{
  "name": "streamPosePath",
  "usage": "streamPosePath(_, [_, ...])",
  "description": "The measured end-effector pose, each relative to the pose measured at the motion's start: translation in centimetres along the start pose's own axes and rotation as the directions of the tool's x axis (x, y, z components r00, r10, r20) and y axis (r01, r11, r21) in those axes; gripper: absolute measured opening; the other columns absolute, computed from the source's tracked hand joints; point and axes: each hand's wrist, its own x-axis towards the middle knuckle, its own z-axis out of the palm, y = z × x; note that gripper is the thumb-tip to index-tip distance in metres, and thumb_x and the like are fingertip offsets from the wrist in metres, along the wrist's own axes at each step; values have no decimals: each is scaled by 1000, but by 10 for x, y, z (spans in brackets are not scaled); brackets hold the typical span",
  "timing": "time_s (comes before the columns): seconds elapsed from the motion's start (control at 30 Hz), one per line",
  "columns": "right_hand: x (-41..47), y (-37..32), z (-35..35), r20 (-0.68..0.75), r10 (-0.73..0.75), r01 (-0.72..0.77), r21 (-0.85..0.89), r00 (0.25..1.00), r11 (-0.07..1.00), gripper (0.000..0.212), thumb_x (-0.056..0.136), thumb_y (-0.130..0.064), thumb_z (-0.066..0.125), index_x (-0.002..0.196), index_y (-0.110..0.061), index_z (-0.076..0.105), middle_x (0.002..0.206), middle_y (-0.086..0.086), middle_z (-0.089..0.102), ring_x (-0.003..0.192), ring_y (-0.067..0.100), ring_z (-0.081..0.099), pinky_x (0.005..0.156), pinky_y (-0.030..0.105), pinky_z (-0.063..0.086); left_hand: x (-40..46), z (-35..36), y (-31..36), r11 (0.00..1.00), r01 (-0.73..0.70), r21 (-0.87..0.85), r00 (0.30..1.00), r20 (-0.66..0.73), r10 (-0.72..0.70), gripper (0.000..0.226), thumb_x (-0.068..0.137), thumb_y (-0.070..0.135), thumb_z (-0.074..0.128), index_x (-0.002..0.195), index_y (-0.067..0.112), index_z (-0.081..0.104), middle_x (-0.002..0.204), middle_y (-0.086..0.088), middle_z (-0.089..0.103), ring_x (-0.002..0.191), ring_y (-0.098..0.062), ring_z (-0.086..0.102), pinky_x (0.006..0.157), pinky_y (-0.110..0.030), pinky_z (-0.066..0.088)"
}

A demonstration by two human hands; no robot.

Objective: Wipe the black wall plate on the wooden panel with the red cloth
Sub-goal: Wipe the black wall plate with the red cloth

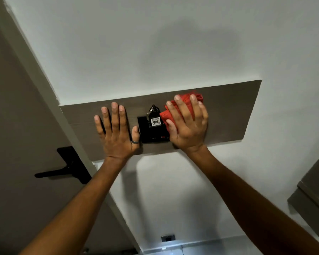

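The black wall plate (147, 132) sits in the middle of a long wooden panel (232, 111) on a white wall. A key tag marked 406 (155, 121) with a metal ring sticks out of the plate's upper part. My right hand (189, 124) presses a crumpled red cloth (184, 101) flat against the panel, just right of the plate, covering the plate's right edge. My left hand (116, 129) lies flat on the panel with fingers spread, its thumb touching the plate's left edge. A dark ring is on that thumb.
A brown door with a black lever handle (63, 167) stands at the left, beside a pale door frame. A small wall socket (168, 237) sits low on the white wall. A grey-brown cabinet edge (313, 192) juts in at the right.
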Motion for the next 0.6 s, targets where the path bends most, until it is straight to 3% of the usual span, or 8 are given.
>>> streamPosePath(0.2, [-49,27,-53,190,-45,51,-25,981,998,36,107,-32,57,136,-16,69,140,2,68,131,30,55,90,40,58,-5,-34,22,984,135,-118,979,166,-115,59,108,34,33,160,8,23,166,-19,23,157,-33,9,128,-55,14])
streamPosePath(0.3, [-76,57,-92,376,213,-303,198,902,932,37,111,-26,51,143,-11,62,148,8,61,133,29,56,107,40,51,-38,-59,66,968,121,-218,982,167,-85,55,106,30,38,157,9,32,166,-15,22,157,-32,13,128,-52,12])
streamPosePath(0.33, [-84,65,-107,430,382,-528,297,818,796,38,112,-26,48,144,-12,60,149,6,59,134,24,56,109,33,50,-54,-65,87,962,73,-264,984,177,-26,55,105,28,41,156,9,34,165,-15,24,157,-33,15,128,-52,14])
streamPosePath(0.4, [-99,77,-137,593,705,-895,426,389,135,37,112,-26,48,146,-16,57,143,-3,61,129,14,61,96,25,59,-81,-73,139,932,-1,-362,967,238,93,54,103,27,45,153,9,37,162,-16,29,156,-34,20,127,-54,17])
streamPosePath(0.43, [-108,89,-150,699,707,-874,406,107,-268,37,112,-25,48,148,-18,55,139,-5,63,126,15,63,91,29,62,-93,-75,171,912,-17,-409,947,286,146,54,103,27,46,152,8,38,161,-17,32,155,-34,22,126,-55,20])
streamPosePath(0.47, [-117,101,-162,794,603,-733,360,-85,-577,39,112,-27,46,150,-19,52,139,-4,63,128,19,61,98,35,61,-102,-76,199,893,-18,-449,919,345,192,54,103,27,46,152,8,39,161,-18,34,154,-34,24,126,-56,22])
streamPosePath(0.53, [-147,130,-192,896,352,-416,222,-269,-882,43,112,-38,41,150,-21,50,141,0,60,134,22,55,121,43,44,-117,-76,258,854,32,-520,828,492,268,53,103,28,44,152,8,40,161,-16,35,154,-34,25,124,-57,24])
streamPosePath(0.6, [-176,165,-219,871,320,-269,229,-372,-936,35,111,-42,45,136,-23,60,130,-3,64,130,19,57,128,42,34,-127,-73,312,821,96,-562,722,607,331,54,104,30,43,153,7,41,162,-15,35,154,-33,24,124,-56,25])
